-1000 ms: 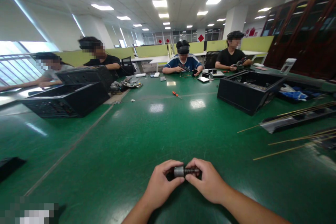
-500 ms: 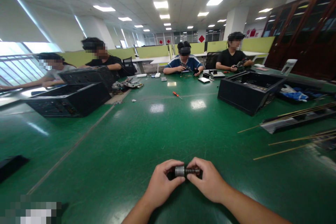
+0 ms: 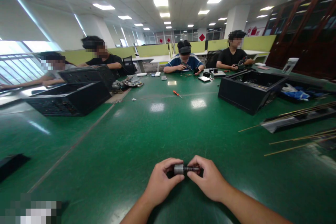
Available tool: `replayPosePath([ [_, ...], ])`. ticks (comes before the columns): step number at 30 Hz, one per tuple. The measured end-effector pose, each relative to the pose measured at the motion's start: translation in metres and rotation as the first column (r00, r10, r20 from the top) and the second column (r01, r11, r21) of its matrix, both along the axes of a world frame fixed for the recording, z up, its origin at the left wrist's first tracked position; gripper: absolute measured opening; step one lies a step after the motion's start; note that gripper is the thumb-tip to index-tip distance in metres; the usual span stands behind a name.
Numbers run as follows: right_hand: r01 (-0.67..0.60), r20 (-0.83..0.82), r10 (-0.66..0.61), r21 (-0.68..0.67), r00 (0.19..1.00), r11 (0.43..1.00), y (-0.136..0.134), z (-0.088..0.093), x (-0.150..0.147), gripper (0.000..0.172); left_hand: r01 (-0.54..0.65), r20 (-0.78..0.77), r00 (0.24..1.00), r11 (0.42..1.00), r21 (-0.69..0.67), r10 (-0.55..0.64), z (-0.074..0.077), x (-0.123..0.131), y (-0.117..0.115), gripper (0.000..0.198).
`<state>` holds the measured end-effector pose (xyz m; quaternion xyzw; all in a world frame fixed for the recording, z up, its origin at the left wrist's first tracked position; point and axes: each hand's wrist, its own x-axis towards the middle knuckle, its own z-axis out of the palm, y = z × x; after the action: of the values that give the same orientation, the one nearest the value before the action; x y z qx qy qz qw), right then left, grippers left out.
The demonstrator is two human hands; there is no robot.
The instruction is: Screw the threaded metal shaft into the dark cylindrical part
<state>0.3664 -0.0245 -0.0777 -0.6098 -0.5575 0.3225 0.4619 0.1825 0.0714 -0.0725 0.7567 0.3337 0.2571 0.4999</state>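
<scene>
Low over the green table (image 3: 147, 133), both hands are closed on one metal part (image 3: 179, 169), a grey cylinder with a thinner ridged shaft (image 3: 193, 169) pointing right. My left hand (image 3: 160, 181) holds the wide cylinder end between thumb and fingers. At the shaft end, my right hand (image 3: 210, 179) pinches from the other side, with fingers above and thumb below. The fingers partly cover both ends of the part. It lies roughly level, and a short stretch between the hands shows.
An orange screwdriver (image 3: 177, 94) lies farther up the table. Open black computer cases stand left (image 3: 76, 99) and right (image 3: 236, 94). Thin yellowish rods (image 3: 291, 148) stick in from the right. A dark object (image 3: 13, 166) sits at left. Several people sit across the table.
Both hands keep hold of the metal part and have barely moved. The right fingers have shifted slightly on the shaft.
</scene>
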Motion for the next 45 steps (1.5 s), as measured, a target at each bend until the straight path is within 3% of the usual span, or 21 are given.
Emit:
replayPosePath([
  [45,0.072,-0.07,-0.069,0.028,0.995,0.997,-0.0015,-0.0031,0.0021,0.01,-0.068,0.065,0.995,0.991,-0.117,0.076,0.0053,0.0035,-0.0009,0.033],
])
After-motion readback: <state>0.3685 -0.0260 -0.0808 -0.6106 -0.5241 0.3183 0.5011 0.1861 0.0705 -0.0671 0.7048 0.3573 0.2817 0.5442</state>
